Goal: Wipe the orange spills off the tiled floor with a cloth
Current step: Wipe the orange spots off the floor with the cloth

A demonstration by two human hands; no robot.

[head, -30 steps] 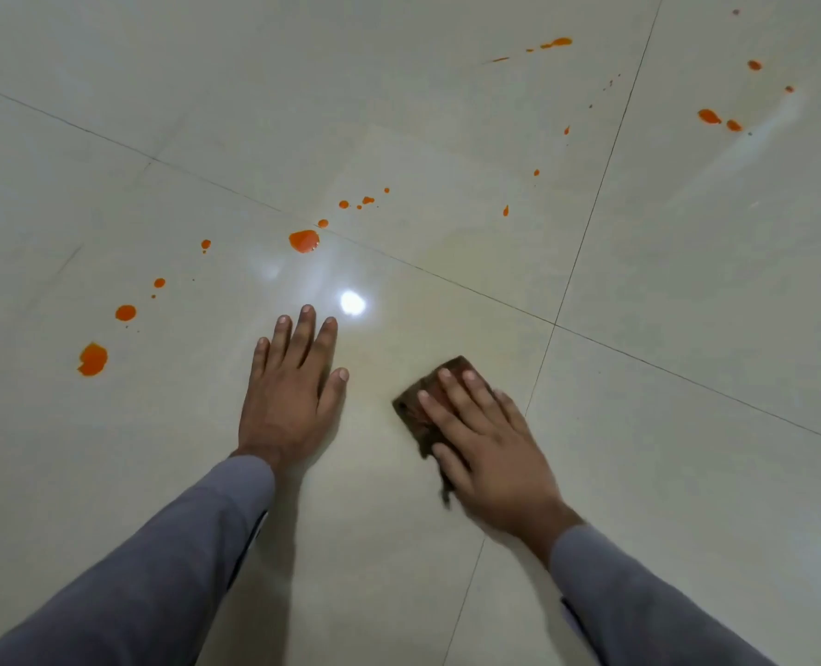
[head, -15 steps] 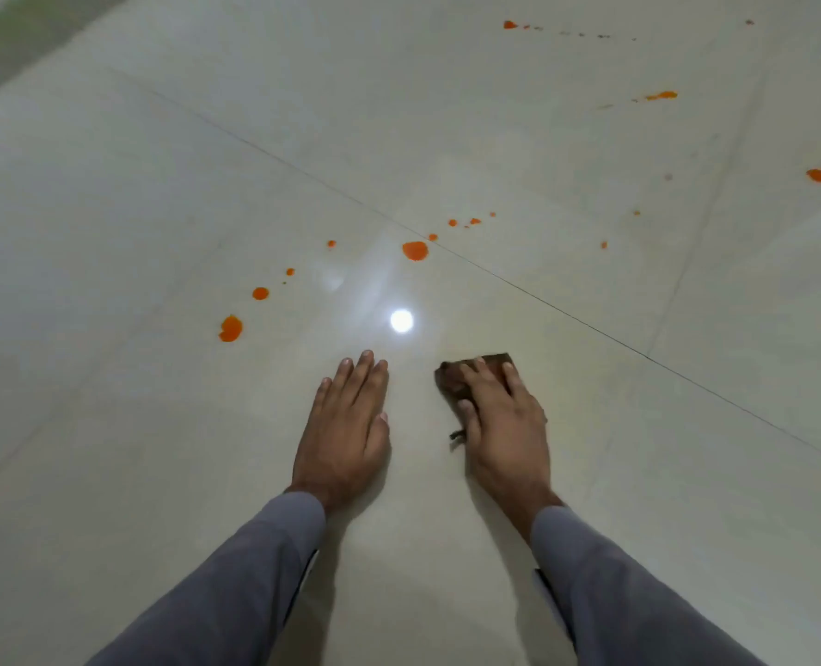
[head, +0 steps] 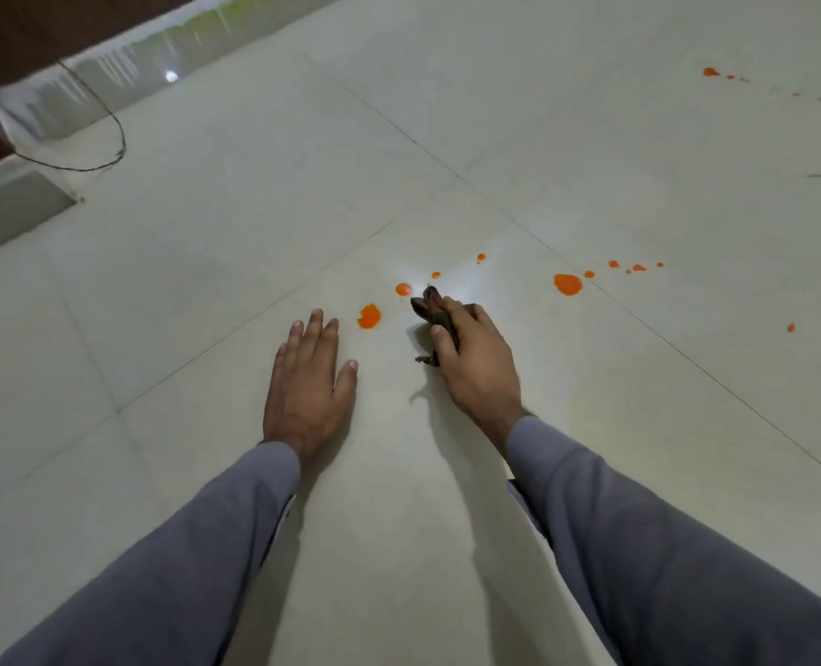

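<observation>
My right hand (head: 473,362) grips a bunched brown cloth (head: 433,310), lifted slightly off the pale tiled floor (head: 207,281). The cloth's tip points at a small orange spot (head: 403,289), with a larger orange blob (head: 369,316) just to its left. My left hand (head: 308,382) lies flat on the floor with fingers straight, its fingertips close to that blob. A big orange spill (head: 567,284) sits to the right, followed by a trail of small drops (head: 634,267). More drops (head: 711,72) lie far off at the upper right.
A dark cable (head: 106,151) loops over the floor at the upper left, next to a low step (head: 14,204) and a glossy skirting (head: 111,64). Grey sleeves cover both forearms.
The view has swung left and forward. My right hand has gathered the cloth from flat under the palm into a bunch and moved it up beside the orange spots. The left hand stays flat.
</observation>
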